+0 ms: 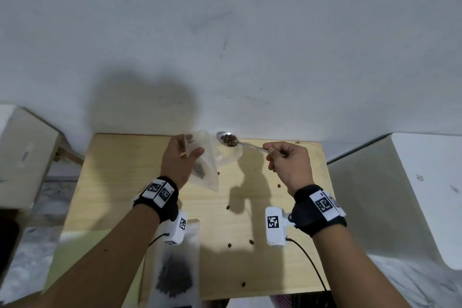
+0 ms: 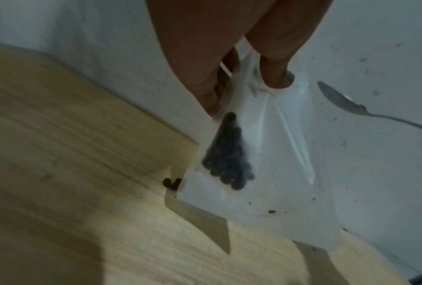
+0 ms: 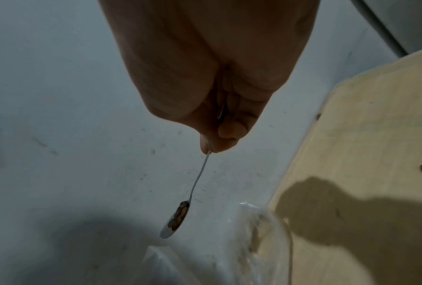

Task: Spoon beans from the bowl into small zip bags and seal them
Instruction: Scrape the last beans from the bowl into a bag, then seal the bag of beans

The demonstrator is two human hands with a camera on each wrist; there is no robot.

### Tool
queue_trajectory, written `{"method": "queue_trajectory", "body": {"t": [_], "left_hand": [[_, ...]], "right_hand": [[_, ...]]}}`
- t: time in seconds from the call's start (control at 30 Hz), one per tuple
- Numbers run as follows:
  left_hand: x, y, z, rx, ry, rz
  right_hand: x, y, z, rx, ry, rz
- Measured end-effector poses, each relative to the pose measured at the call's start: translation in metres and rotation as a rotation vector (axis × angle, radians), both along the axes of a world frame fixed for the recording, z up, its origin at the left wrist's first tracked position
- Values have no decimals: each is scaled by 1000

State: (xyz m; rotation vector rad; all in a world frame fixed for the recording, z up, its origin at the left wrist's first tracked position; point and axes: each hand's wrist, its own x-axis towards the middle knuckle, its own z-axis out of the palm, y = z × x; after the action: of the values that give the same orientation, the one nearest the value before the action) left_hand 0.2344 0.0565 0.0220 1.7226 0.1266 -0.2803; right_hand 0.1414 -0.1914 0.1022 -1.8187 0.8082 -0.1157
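My left hand (image 1: 183, 155) pinches the top of a small clear zip bag (image 1: 207, 170), which hangs tilted above the wooden table (image 1: 275, 270). A clump of dark beans (image 2: 229, 160) sits low inside the bag (image 2: 266, 154). My right hand (image 1: 277, 157) grips the handle of a metal spoon (image 1: 228, 140), whose bowl carries several brown beans. The loaded spoon (image 3: 178, 219) hovers just right of the bag's mouth, apart from it. Below the spoon stands a clear bowl (image 1: 231, 156) at the table's far edge; its contents are hard to make out.
A filled bag of dark beans (image 1: 175, 272) lies at the table's near edge under my left forearm. Loose beans (image 1: 228, 207) are scattered over the table. A white box (image 1: 412, 195) stands to the right, a pale box (image 1: 22, 157) to the left, and a wall lies close behind.
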Motion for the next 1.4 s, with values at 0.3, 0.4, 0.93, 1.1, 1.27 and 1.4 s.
{"method": "queue_trajectory", "body": {"t": [0.3,0.4,0.93,1.1,1.27,1.4], "left_hand": [[-17,-4,63,88,-151,-181],[-19,-10,86,139,-197,-209],[-40,-32,148,-60,-200,-171],[-49,-31,149,-43,-204,-120],[-58,-22,143,-24,-196,13],[-67,-9,120,96,-227,71]], "right_hand": [[3,7,78,-116,-76,142],[3,7,103,-242,-102,206],[-32,-10,160,-960,-669,394],[-54,-21,141,-538,-632,201],[-74,-27,83,-65,-401,-102],[-78,-16,11,115,-201,-268]]}}
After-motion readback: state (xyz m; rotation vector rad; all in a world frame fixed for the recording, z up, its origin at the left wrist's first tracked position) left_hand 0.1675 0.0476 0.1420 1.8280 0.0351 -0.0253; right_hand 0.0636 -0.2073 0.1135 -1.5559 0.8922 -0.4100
